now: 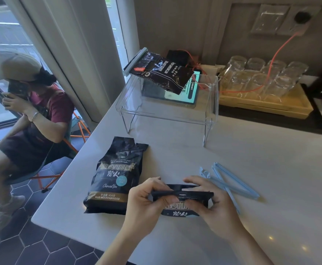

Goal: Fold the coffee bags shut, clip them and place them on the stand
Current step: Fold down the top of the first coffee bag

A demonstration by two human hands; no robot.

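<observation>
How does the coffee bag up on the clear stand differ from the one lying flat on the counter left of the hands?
The bag on the stand is closed, with a pale blue clip across its top; the bag on the counter has an unclipped, ragged, open-looking top. The stand bag rests raised on the clear stand, turned at an angle; the counter bag lies flat with its front label facing up. Printed designs differ. Both are dark and glossy.

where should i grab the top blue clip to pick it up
Take the upper blue clip with the right hand, from above, at its far hinged end: there it lies clear of the clip it crosses, and its long thin arms leave little else to pinch.
</observation>
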